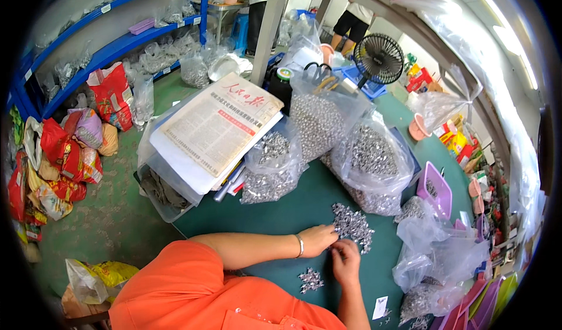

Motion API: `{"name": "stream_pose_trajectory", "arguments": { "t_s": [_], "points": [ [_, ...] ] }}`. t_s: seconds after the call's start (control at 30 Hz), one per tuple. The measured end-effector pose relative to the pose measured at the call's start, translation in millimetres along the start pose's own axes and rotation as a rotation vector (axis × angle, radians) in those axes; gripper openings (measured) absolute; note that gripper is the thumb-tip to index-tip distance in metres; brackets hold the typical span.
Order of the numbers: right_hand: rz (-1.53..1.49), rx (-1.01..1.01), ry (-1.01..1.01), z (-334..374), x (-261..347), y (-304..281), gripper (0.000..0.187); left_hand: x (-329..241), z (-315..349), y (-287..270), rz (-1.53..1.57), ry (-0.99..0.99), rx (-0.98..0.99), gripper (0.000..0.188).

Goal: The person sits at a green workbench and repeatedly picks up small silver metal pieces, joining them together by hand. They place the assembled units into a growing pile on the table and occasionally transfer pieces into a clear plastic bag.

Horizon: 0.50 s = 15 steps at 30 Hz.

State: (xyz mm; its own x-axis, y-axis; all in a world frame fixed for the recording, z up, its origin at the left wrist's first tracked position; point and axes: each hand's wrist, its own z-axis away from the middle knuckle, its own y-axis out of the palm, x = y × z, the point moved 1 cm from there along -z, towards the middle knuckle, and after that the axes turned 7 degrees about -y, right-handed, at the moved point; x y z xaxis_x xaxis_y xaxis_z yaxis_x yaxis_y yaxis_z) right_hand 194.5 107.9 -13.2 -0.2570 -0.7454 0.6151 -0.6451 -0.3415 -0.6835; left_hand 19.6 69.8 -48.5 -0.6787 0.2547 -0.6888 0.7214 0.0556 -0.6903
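Note:
A heap of small shiny metal parts lies on the dark green tabletop. At the heap's near left edge my left hand, with a bracelet on its wrist, has its fingers drawn together. My right hand is just below it, fingers curled in close to the left fingertips. Whatever is between the fingers is too small to make out. A smaller cluster of metal parts sits nearer my body, left of my right wrist.
Open plastic bags of metal parts and silvery beads stand behind the heap. A newspaper covers a plastic bin at left. A black fan, a purple basket and a white slip are also around.

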Motion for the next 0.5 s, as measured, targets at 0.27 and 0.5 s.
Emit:
{"name": "stream_pose_trajectory", "arguments": {
  "t_s": [0.27,0.5],
  "points": [
    [0.298,-0.006,0.003,3,3,-5,0.02,0,8,-27,0.138,0.018,-0.114,0.027],
    [0.129,-0.191,0.125,29,12,-24,0.025,1,20,-52,0.288,-0.232,0.017,0.025]
  ]
}}
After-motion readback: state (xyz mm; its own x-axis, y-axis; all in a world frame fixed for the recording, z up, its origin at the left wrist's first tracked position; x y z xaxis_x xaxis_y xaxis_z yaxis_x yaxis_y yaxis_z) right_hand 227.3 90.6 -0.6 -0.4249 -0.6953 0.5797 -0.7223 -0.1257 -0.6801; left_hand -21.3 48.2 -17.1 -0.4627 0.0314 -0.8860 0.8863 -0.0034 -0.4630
